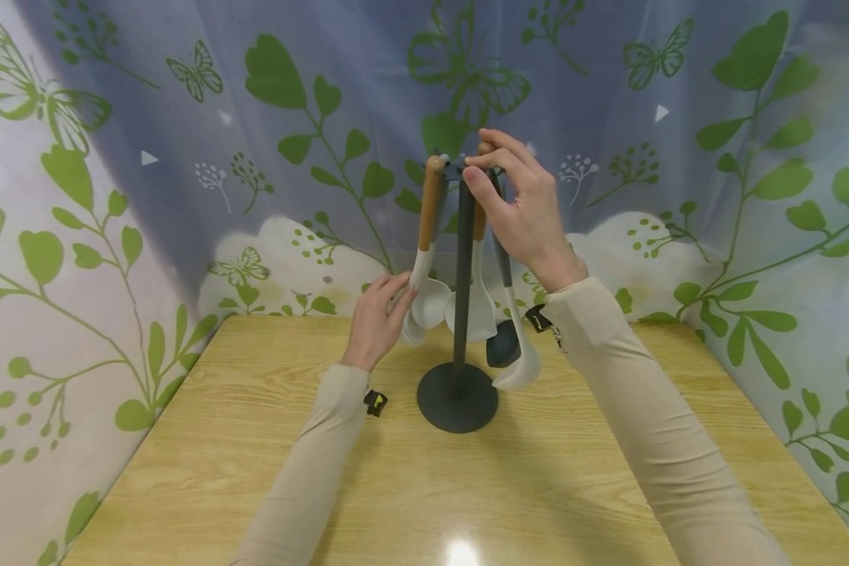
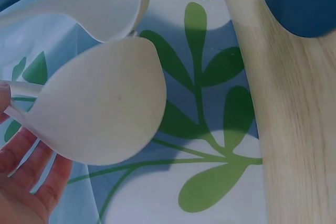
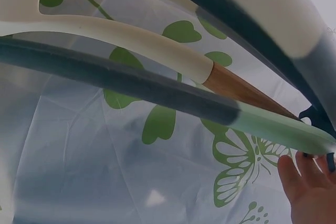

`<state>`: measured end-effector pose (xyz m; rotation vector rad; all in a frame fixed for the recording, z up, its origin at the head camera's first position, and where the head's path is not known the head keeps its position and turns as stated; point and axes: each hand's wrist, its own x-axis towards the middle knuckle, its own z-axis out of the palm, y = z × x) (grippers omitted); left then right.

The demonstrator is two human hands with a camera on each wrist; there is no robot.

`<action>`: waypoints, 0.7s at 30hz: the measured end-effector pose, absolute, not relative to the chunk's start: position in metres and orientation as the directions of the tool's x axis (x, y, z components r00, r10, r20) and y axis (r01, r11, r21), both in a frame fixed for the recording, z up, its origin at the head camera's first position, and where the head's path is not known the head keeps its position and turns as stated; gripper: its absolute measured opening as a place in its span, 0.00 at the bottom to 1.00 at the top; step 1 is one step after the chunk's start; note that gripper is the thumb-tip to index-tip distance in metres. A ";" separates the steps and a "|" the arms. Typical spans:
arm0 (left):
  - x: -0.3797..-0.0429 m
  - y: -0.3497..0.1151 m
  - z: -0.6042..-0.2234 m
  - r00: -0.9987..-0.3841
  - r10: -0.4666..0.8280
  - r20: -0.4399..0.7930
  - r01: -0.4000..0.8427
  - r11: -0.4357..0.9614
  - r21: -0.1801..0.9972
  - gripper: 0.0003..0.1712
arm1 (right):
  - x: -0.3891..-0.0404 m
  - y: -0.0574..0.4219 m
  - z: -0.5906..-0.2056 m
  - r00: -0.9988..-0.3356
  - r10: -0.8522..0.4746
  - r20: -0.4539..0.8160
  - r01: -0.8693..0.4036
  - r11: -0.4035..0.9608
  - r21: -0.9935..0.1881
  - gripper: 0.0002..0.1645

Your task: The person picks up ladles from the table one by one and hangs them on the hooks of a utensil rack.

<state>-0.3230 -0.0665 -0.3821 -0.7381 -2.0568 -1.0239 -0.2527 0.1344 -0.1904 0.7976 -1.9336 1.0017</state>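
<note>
A dark utensil stand (image 1: 461,275) with a round base rises from the table, cooking tools hanging from its top. My left hand (image 1: 382,314) pinches the neck of a white ladle (image 2: 105,103) with a wooden handle (image 1: 430,204). In the left wrist view the ladle's rounded bowl faces the camera. High on the stand, my right hand (image 1: 523,200) holds the hook ring at its top with thumb and fingers, beside a wooden handle end. In the right wrist view those fingers (image 3: 291,177) are partly hidden behind a pale green handle (image 3: 283,132).
Other tools hang close around the post: a white turner (image 1: 479,314), a white ladle (image 1: 522,368) at the right and a dark-headed tool (image 1: 502,346). The wooden table (image 1: 290,354) ends at a leaf-patterned curtain (image 1: 368,102) behind.
</note>
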 end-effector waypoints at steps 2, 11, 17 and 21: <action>-0.321 -0.067 -0.383 -0.582 0.179 0.793 0.743 0.513 0.429 0.18 | -0.253 0.134 -0.191 -0.477 -0.167 0.863 -0.802 0.484 -0.350 0.14; -0.315 -0.071 -0.388 -0.588 0.195 0.785 0.754 0.484 0.444 0.19 | -0.254 0.135 -0.192 -0.470 -0.168 0.867 -0.810 0.474 -0.347 0.16; -0.310 -0.074 -0.392 -0.566 0.186 0.803 0.763 0.486 0.425 0.20 | -0.254 0.135 -0.192 -0.472 -0.162 0.866 -0.806 0.477 -0.350 0.16; -0.306 -0.077 -0.396 -0.550 0.175 0.816 0.769 0.487 0.414 0.19 | -0.254 0.135 -0.192 -0.476 -0.163 0.864 -0.805 0.476 -0.354 0.17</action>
